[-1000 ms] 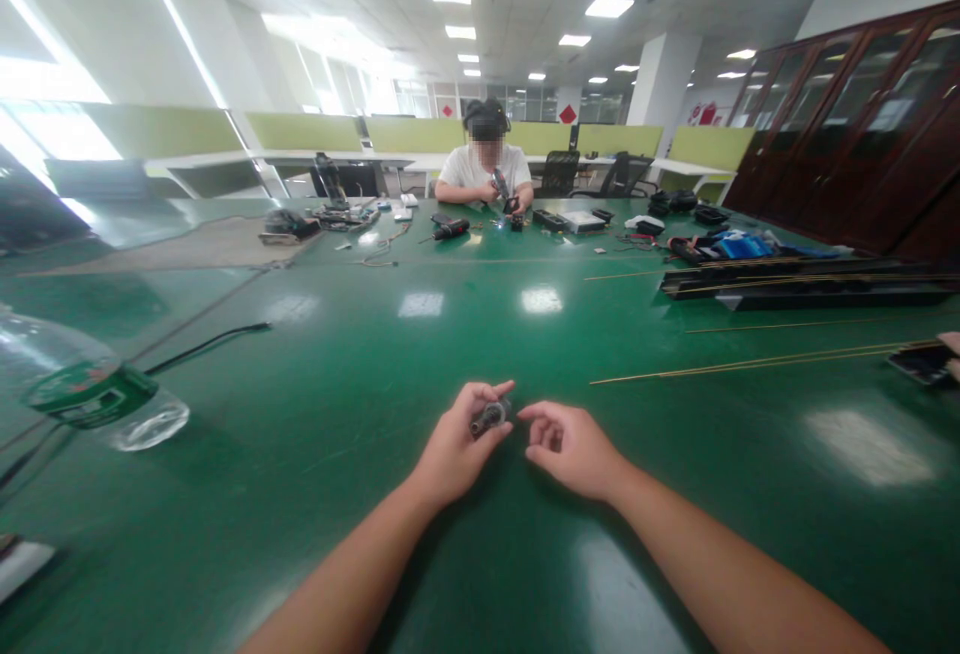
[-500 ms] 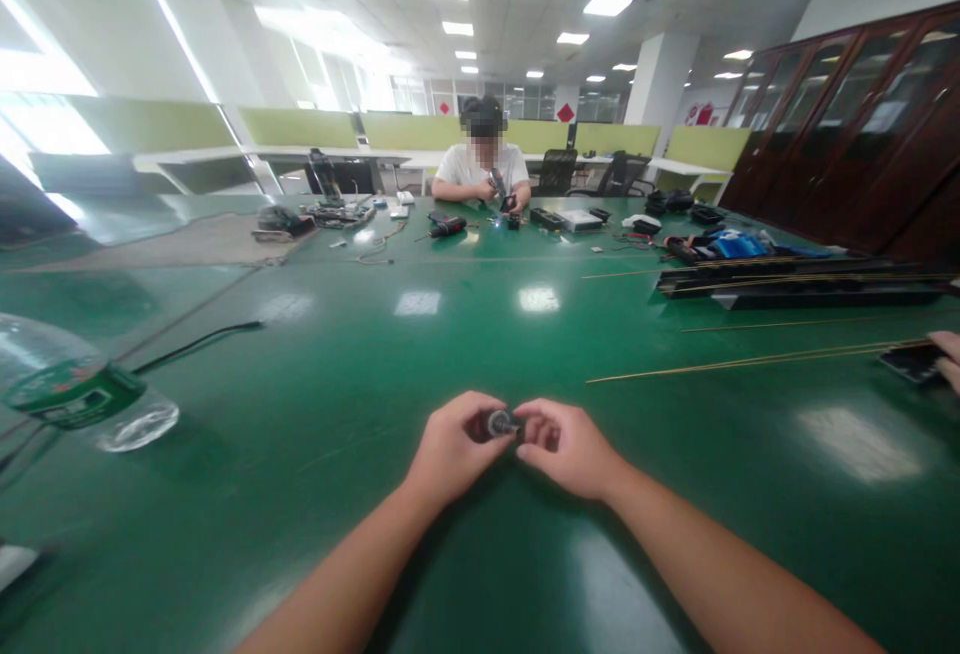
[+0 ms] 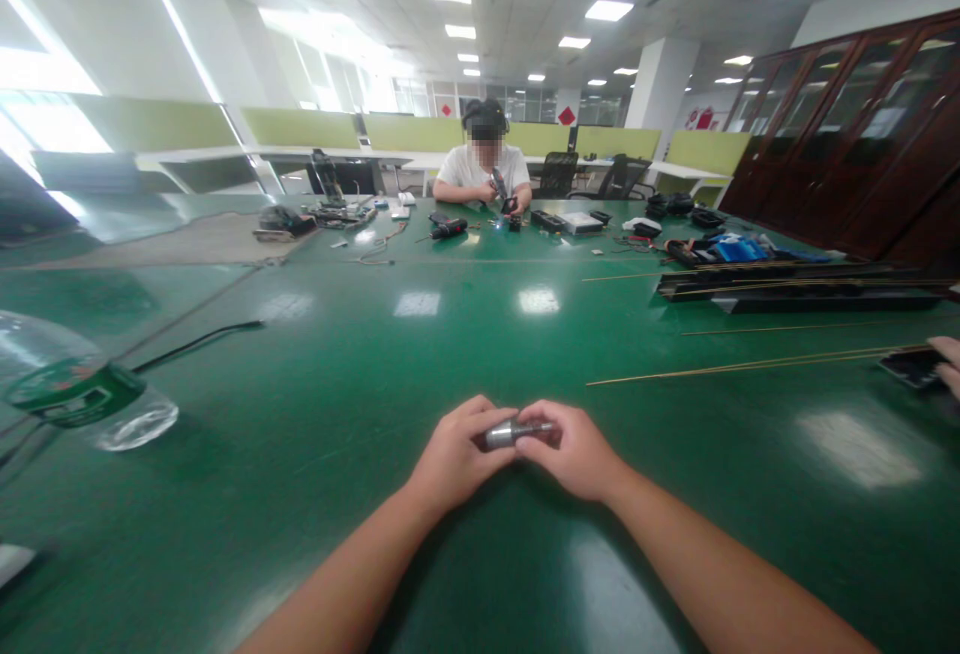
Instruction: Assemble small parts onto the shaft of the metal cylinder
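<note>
A small silver metal cylinder (image 3: pixel 500 434) with a narrower end pointing right lies sideways between my two hands, low over the green table (image 3: pixel 337 514). My left hand (image 3: pixel 452 451) is closed round its thick left part, thumb below and fingers above. My right hand (image 3: pixel 579 452) pinches around the narrower right end, thumb in front and forefinger on top. Fingers hide both ends of the piece, and its exact kind is too small to make out.
A water bottle (image 3: pixel 82 394) lies at the left near a black cable (image 3: pixel 199 344). Thin brass-coloured rods (image 3: pixel 720 366) and black rails (image 3: pixel 810 292) lie at the right. Another person's hand (image 3: pixel 949 364) shows at the right edge. A person (image 3: pixel 480 169) sits opposite, near a drill (image 3: pixel 448 227).
The metal cylinder has turned from facing end-on towards me to lying sideways, its narrow end to the right. My right fingers have closed in around that end.
</note>
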Demonstrator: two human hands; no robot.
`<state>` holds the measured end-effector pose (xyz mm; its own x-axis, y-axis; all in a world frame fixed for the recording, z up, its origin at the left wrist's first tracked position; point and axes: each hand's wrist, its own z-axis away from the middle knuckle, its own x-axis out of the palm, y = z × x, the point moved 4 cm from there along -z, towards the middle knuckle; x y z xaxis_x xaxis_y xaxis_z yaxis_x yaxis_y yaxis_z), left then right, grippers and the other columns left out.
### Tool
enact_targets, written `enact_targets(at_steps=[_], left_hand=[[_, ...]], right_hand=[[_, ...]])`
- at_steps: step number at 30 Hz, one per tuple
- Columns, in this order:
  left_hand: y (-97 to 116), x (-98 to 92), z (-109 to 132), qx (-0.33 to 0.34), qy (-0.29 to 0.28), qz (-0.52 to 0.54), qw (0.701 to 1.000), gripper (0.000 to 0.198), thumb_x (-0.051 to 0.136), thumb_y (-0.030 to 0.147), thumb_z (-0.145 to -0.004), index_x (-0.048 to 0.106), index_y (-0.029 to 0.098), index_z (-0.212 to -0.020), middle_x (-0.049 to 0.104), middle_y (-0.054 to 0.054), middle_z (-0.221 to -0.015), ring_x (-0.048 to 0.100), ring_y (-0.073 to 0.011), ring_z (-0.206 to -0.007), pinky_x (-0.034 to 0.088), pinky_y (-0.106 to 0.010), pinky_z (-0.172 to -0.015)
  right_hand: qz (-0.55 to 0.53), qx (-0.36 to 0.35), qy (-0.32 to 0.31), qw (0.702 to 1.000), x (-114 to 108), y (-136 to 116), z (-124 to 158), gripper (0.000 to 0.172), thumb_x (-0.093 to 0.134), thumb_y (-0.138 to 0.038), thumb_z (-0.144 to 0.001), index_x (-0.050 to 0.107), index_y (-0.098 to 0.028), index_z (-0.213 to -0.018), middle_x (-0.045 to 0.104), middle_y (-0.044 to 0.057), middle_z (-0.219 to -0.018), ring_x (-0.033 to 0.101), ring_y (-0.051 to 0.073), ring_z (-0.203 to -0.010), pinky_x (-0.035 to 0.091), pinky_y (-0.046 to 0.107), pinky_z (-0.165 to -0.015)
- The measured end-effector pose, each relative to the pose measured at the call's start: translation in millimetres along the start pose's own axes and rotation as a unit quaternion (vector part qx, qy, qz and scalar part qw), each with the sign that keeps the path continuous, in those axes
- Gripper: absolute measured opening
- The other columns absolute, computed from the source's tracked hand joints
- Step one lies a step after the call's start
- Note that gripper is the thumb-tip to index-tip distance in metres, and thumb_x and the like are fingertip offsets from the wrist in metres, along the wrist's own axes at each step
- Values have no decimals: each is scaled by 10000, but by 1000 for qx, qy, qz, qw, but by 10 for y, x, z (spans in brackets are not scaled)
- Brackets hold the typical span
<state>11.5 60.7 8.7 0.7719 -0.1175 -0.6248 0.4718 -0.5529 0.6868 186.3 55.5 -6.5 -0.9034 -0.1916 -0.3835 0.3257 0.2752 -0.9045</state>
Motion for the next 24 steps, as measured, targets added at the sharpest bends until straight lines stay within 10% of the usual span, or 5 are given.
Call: enact_targets(at_steps=[24], left_hand=[[-23,-67,19,-33,82,21,996,303,806,374,-759,711,226,-1005,724,-40,-980,668,-210,-892,518,-308,-819]], right_hand=[[-80,19,36,996,-79,105,-31,130,684,-287,-785,690,-163,-821,641,6,-653,569,148,-590,435,262,-582]])
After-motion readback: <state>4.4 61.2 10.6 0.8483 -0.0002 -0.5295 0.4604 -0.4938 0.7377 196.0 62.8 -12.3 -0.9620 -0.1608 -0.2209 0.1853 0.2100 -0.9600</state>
